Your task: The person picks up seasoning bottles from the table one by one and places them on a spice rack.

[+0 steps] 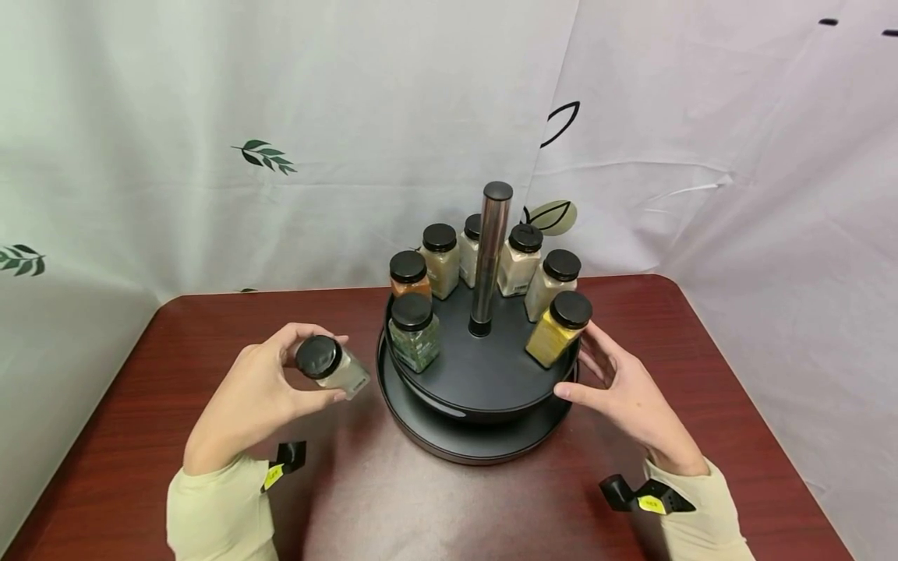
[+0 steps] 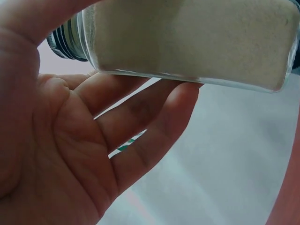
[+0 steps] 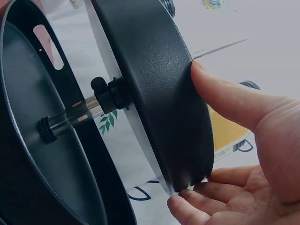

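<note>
My left hand (image 1: 247,397) holds a small square glass spice jar (image 1: 342,372) with a black lid, tilted, off to the left of a black two-tier turntable. Pale beige powder fills the jar (image 2: 187,42) in the left wrist view. My right hand (image 1: 631,397) grips the right edge of the upper tray (image 1: 484,382), thumb and fingertips on its side wall (image 3: 164,89). Just above that hand, a jar of yellow spice (image 1: 549,344) leans at the tray's edge. A jar of green herbs (image 1: 415,347) stands at the tray's left.
More black-lidded jars ring the upper tray, among them an orange one (image 1: 409,274) and a pale one (image 1: 519,266). A central post (image 1: 491,257) rises through it. The wider lower tray (image 1: 477,450) sits on the reddish-brown table (image 1: 393,514). A white curtain (image 1: 351,93) hangs behind.
</note>
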`<act>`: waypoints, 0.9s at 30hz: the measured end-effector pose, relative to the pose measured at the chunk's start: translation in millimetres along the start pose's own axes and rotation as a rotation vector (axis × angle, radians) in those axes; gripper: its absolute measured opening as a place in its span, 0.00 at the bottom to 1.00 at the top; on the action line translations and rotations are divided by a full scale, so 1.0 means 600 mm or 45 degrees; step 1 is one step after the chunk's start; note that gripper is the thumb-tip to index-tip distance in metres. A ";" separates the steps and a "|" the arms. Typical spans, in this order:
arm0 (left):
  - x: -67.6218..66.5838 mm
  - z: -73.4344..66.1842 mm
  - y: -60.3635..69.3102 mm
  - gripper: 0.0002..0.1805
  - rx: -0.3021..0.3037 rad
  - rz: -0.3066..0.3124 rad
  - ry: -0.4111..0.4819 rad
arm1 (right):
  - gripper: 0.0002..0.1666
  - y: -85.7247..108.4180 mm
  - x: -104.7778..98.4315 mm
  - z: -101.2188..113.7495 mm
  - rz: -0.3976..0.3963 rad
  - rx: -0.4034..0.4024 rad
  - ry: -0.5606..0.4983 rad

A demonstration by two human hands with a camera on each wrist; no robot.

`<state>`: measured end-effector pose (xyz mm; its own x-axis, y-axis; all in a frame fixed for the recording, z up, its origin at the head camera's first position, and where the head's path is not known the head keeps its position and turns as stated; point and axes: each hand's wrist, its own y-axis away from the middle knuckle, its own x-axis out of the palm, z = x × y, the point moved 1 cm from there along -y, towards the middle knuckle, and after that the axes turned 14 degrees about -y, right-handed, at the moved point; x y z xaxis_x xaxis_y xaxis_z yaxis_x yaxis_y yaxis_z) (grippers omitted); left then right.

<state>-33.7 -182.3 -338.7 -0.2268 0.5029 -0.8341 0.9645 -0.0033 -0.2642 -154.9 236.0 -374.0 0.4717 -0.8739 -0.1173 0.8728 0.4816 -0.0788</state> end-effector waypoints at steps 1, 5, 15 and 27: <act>-0.001 -0.004 0.001 0.35 0.000 -0.007 0.000 | 0.57 0.000 0.000 0.000 0.001 0.007 0.003; -0.004 -0.019 0.005 0.35 0.022 -0.034 -0.006 | 0.58 -0.001 -0.001 0.001 0.008 0.015 0.006; -0.012 -0.051 0.015 0.39 0.114 -0.152 -0.043 | 0.59 -0.002 -0.003 0.003 0.026 0.050 0.023; -0.010 -0.095 0.026 0.39 0.181 -0.266 -0.030 | 0.60 -0.005 -0.007 0.004 0.046 0.047 0.059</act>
<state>-9.8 -136.1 -310.2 -0.4236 0.4855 -0.7647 0.8679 -0.0242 -0.4961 -158.8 238.0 -370.8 0.4972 -0.8517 -0.1654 0.8598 0.5092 -0.0372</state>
